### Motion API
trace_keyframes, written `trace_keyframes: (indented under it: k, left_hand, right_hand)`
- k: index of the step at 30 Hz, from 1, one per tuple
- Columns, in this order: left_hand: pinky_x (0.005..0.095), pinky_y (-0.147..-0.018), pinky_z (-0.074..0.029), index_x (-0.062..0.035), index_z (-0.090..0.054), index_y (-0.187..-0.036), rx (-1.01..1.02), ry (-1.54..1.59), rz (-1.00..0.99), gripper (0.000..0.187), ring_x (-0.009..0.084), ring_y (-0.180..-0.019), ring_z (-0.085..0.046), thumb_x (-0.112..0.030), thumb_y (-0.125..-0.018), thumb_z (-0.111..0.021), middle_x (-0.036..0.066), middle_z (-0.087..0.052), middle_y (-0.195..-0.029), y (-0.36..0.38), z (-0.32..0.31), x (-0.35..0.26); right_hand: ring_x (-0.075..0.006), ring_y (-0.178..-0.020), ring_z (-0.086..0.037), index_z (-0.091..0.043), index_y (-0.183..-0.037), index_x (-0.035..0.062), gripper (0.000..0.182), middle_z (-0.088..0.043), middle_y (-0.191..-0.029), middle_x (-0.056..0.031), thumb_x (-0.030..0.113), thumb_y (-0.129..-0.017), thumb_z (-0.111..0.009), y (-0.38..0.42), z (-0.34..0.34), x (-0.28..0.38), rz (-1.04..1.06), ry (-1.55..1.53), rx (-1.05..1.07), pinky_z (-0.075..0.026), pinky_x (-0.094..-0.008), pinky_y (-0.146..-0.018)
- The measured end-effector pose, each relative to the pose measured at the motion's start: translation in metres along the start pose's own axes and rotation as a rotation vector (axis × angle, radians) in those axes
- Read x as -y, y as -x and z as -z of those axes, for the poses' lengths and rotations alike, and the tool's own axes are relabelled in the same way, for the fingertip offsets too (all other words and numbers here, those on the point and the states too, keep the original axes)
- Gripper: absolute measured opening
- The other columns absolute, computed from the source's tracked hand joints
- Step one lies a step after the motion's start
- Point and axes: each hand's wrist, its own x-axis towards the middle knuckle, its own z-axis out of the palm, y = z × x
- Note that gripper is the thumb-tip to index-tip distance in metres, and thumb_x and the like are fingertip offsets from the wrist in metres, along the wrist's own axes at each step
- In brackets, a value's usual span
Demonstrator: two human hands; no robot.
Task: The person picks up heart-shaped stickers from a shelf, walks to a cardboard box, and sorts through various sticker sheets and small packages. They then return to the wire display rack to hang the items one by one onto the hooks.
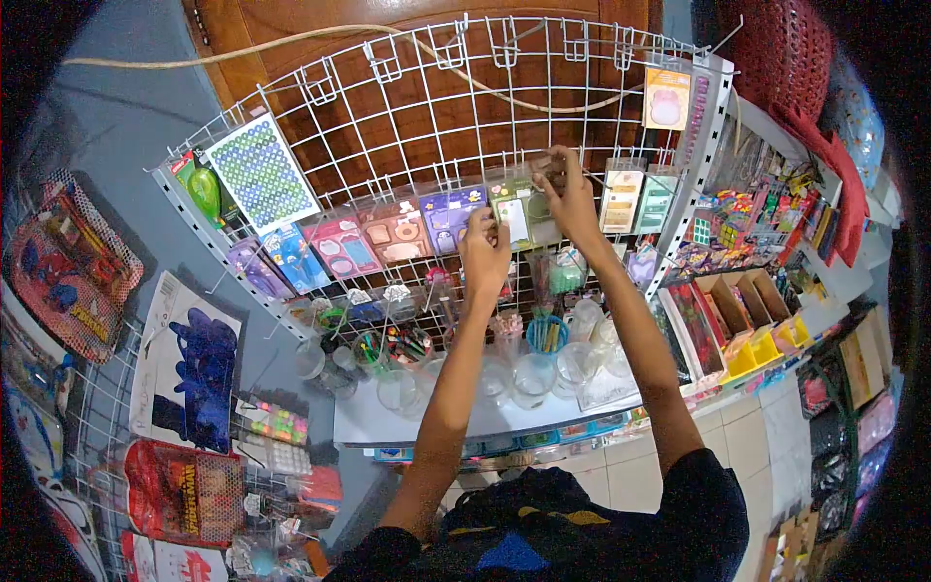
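A green sticky-note packet point(514, 219) hangs in a row of similar packets on the white wire rack. My left hand point(485, 254) is at its lower left, fingers curled on that edge next to the purple packet point(452, 215). Higher up, my right hand point(569, 199) has its fingers bent and closed at the green packet's upper right side, partly covering it. Brown point(394, 234) and pink point(342, 246) packets hang further left. To the right are a cream packet point(621, 199) and a teal packet point(656, 202).
The wire rack point(407, 121) has several hooks along its top. Clear plastic cups point(533, 376) and pens stand on the white shelf point(364, 422) below. Yellow bins point(752, 354) are at the right; packaged toys point(189, 490) hang at the left.
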Motion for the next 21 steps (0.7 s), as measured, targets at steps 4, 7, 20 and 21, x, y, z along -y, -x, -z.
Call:
trace_keyframes:
  k: [4, 7, 20, 21]
  left_hand:
    - [0.0386, -0.078, -0.052, 0.0028, -0.053, -0.115, -0.019, -0.124, -0.11, 0.034, 0.029, -0.083, -0.063, -0.007, -0.084, -0.065, 0.019, -0.063, -0.099, 0.012, 0.006, 0.0]
    - [0.041, -0.082, -0.05, 0.0028, -0.052, -0.116, -0.085, -0.165, -0.149, 0.036, 0.0309, -0.089, -0.061, -0.006, -0.083, -0.065, 0.021, -0.061, -0.105, 0.017, 0.008, -0.005]
    - [0.0398, -0.08, -0.051, -0.0001, -0.057, -0.111, -0.022, -0.25, -0.194, 0.033, 0.0296, -0.09, -0.063, -0.016, -0.084, -0.068, 0.017, -0.06, -0.108, 0.02, 0.011, 0.008]
    - [0.0399, -0.08, -0.051, -0.0001, -0.056, -0.112, -0.012, -0.247, -0.193, 0.034, 0.0296, -0.09, -0.063, -0.016, -0.084, -0.068, 0.017, -0.06, -0.108, 0.021, 0.011, 0.01]
  right_hand:
    - [-0.0424, -0.097, -0.064, -0.043, -0.125, 0.0032, 0.042, -0.065, -0.102, -0.0243, 0.011, -0.089, -0.065, 0.004, -0.005, -0.002, -0.052, -0.002, -0.003, -0.05, -0.0435, -0.083]
    - [-0.044, -0.096, -0.063, -0.043, -0.124, 0.002, 0.042, -0.065, -0.102, -0.025, 0.012, -0.089, -0.065, 0.007, -0.007, 0.003, -0.055, -0.002, -0.029, -0.05, -0.0444, -0.082]
    - [-0.0355, -0.085, -0.062, -0.057, -0.107, -0.0036, 0.028, -0.062, -0.095, -0.0228, 0.01, -0.084, -0.068, 0.031, 0.005, 0.018, 0.02, 0.143, -0.159, -0.05, -0.0394, -0.078]
    - [-0.0345, -0.083, -0.063, -0.059, -0.102, -0.0032, 0.024, -0.063, -0.093, -0.022, 0.01, -0.084, -0.068, 0.037, 0.012, 0.022, -0.036, 0.106, -0.109, -0.05, -0.0392, -0.076]
